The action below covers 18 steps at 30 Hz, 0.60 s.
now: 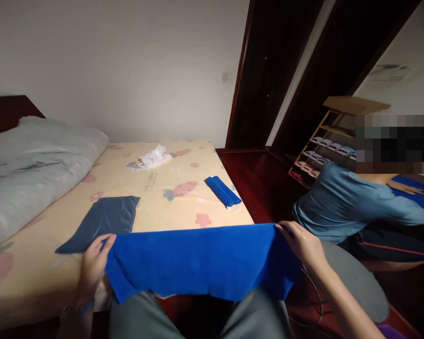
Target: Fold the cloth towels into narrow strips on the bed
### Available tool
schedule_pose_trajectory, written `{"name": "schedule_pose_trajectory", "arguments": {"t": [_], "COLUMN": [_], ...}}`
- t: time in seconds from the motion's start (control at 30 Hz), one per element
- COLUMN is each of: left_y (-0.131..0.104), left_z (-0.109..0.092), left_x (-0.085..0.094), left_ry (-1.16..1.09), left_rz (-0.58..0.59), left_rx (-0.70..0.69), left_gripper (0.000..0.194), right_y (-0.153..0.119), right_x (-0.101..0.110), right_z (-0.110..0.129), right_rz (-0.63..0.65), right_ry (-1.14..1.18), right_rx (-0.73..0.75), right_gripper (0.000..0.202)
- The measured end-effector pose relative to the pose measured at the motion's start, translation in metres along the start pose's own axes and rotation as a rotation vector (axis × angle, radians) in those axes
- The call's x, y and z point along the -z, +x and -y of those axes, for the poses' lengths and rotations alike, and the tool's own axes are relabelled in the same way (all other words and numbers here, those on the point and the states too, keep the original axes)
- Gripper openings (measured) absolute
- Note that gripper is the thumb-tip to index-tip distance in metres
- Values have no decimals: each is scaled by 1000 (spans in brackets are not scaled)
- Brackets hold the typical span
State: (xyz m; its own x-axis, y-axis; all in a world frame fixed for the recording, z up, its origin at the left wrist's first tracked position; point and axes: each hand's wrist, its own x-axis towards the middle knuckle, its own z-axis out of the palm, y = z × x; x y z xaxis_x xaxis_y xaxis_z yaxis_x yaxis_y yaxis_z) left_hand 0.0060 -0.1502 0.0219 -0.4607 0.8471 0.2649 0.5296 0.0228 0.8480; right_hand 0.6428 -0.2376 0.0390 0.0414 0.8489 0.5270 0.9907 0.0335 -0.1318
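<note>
A blue towel [198, 261] is stretched between my two hands, its upper edge nearly straight and its lower part hanging over my knees. My left hand [98, 256] pinches the upper left corner, thumb on top. At the upper right corner, my right hand [300, 240] is closed on the cloth. Just beyond my left hand, a dark grey-blue cushion or folded cloth [104, 216] lies on the bed. Farther off, near the bed's right edge, rests a folded blue cloth [222, 192] with small white bits at its ends.
The bed [183, 212] has a patterned cream sheet. On it lie a crumpled white plastic bag [155, 157] and a pale quilt [49, 160]. To the right, a person in a blue shirt [342, 202] bends over another blue cloth [420, 195]. A shoe rack [327, 129] and round grey stool [356, 278] stand nearby.
</note>
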Motion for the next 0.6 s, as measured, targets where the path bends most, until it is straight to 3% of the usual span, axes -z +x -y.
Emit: {"name": "schedule_pose_trajectory", "arguments": {"t": [0.1,0.2,0.3,0.43,0.6], "left_y": [39,68,86,105,124], "left_z": [30,53,69,88,103], "left_x": [-53,-102,-140,-175,-199], "left_ry": [1,115,228,408,581], "left_rz": [175,235,284,341,320], "left_rx": [21,27,13,-11,36], "left_gripper": [57,55,40,32,39], "right_y": [37,66,85,101,119], "right_x": [-62,-123,-173,-221,-258], "right_z": [-9,-11,-8,-7,-13], "right_rz": [146,276,408,491,461], "right_ry": [87,93,8,-59,-47], "right_rx": [-17,-47,-127,-201,-264], "right_gripper": [38,38,36,38,40]}}
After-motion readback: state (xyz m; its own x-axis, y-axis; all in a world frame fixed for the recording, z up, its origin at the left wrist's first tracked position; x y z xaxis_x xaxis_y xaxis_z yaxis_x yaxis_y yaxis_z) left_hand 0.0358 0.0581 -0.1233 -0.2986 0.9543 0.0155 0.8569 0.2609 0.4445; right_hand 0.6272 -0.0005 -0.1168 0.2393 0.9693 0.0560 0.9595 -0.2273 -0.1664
